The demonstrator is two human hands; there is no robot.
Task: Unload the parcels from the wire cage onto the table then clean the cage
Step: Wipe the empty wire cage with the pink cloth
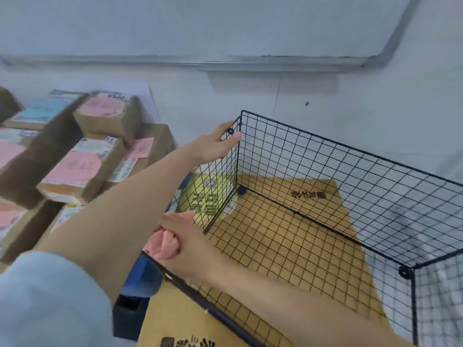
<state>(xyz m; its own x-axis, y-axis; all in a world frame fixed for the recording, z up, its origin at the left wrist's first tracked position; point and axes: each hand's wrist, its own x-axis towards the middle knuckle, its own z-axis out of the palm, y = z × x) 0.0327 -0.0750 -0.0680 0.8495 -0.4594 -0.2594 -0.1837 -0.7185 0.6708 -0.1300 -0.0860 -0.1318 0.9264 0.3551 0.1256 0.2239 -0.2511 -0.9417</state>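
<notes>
Black wire makes up the cage (325, 186), which sits on the right side of the view. Its top is open and no parcels are inside. Through the wire floor a sheet of brown cardboard (280, 236) shows, with dark print on it. The far wall of the cage stands close to the pale wall (375, 108) behind it. The left wall ends in a far corner with a small round black clip (230, 131). Another round clip (405, 272) joins the near right corner. There is lots of open room inside the cage and above it.

Brown parcels (82, 169) are stacked on the left, well apart from the cage. Many have pink or blue labels on top. A dark blue box (135, 299) sits low down, just beside the near left edge of the cage.

The left hand (213, 146) reaches far out to the top of the far left corner. Its fingers (235, 137) curl around the wire there, and it grips the cage edge near the clip. The arm has a pale blue sleeve (50, 296) pushed up near the elbow.

The right hand (185, 244) is nearer, at the left wall of the cage. It is closed in a fist around a bunched pink cloth (162, 242). The cloth sits against the top wire of the left wall, near the near left corner. The right arm lies across the open top of the cage.
</notes>
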